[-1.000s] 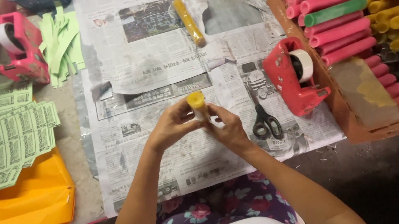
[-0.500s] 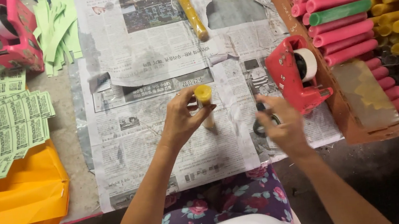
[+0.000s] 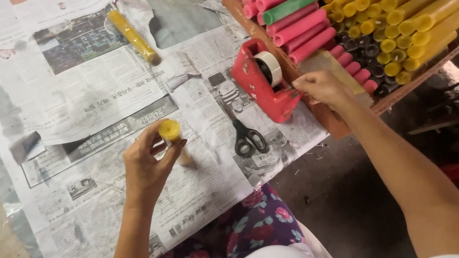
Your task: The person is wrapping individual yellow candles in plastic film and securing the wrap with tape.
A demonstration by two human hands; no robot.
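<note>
Yellow candle (image 3: 171, 134) stands in left hand (image 3: 145, 169); right hand (image 3: 321, 86) touches tape dispenser (image 3: 261, 80).

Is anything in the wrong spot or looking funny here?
One green stick lies alone among the pink sticks in the crate. One wrapped yellow stick lies apart, slantwise on the newspaper. Nothing looks spilled or broken.

Left hand (image 3: 145, 166) curled in a closed grip, right hand (image 3: 320, 86) outstretched, fingertips pinched
</note>
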